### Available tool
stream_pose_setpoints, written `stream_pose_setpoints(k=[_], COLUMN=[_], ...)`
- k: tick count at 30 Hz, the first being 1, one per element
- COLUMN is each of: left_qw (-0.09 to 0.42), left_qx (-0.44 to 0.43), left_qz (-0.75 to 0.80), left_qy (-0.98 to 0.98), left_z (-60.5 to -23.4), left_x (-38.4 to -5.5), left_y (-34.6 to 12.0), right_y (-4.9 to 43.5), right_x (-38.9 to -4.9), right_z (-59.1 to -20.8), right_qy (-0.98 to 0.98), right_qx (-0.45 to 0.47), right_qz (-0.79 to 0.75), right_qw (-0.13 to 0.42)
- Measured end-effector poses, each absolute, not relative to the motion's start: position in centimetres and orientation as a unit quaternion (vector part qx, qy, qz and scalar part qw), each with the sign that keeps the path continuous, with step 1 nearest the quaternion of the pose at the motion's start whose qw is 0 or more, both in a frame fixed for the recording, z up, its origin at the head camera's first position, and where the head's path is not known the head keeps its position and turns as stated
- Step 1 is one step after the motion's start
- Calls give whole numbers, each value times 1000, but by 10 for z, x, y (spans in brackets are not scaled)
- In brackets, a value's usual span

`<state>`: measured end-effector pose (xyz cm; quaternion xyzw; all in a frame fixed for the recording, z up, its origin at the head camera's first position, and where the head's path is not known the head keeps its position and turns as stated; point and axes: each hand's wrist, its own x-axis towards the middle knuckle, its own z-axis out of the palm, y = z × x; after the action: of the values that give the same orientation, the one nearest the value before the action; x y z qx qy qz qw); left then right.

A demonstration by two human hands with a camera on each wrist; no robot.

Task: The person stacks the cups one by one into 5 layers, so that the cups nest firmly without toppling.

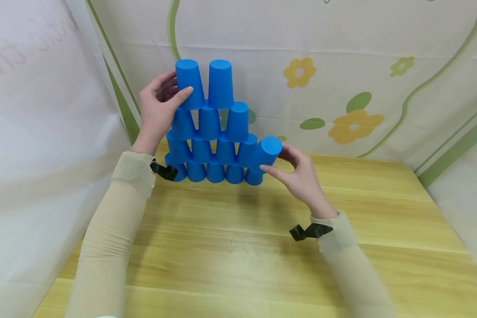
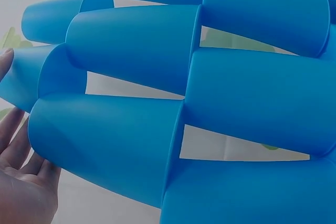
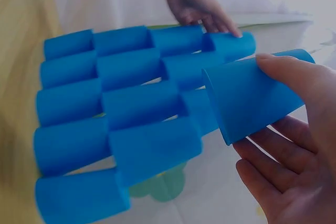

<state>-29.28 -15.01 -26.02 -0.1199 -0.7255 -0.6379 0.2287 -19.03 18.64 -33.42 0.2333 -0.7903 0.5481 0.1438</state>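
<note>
Upside-down blue cups (image 1: pixel 216 172) stand stacked in staggered rows like a pyramid, with two cups in the top row. My left hand (image 1: pixel 157 104) holds the left top cup (image 1: pixel 188 66), thumb in front and fingers round its far side. Next to it, the right top cup (image 1: pixel 221 84) stands untouched. Right of the stack, my right hand (image 1: pixel 302 179) grips a tilted blue cup (image 1: pixel 269 148) between thumb and fingers. In the right wrist view, this held cup (image 3: pixel 252 95) covers part of the upper rows, and its open rim faces the stack.
The stack stands on a wood-grain table (image 1: pixel 206 260) near its back edge. Behind it hangs a pale curtain (image 1: pixel 254 26) with flower prints. White fabric (image 1: pixel 43 154) hangs along the left side. A black wrist camera (image 1: pixel 311 231) sits on the right sleeve.
</note>
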Motion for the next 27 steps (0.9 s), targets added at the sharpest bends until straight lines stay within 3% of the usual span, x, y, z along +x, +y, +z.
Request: stream_pose_setpoints(k=[8, 15, 21, 27], left_qw=[235, 236, 233, 223], left_qx=[-109, -110, -109, -118], left_qz=[-623, -619, -620, -633], left_qy=[-738, -742, -741, -732], left_z=[-250, -240, -242, -257], left_x=[-278, -263, -267, -289], left_y=[-142, -137, -137, -148], right_y=[164, 136, 116, 108], right_x=[-205, -210, -216, -249], right_z=[-292, -243, -202, -183], right_qy=[-739, -724, -696, -688], right_qx=[284, 298, 300, 277], right_qz=[575, 584, 606, 617], right_qw=[206, 215, 243, 262])
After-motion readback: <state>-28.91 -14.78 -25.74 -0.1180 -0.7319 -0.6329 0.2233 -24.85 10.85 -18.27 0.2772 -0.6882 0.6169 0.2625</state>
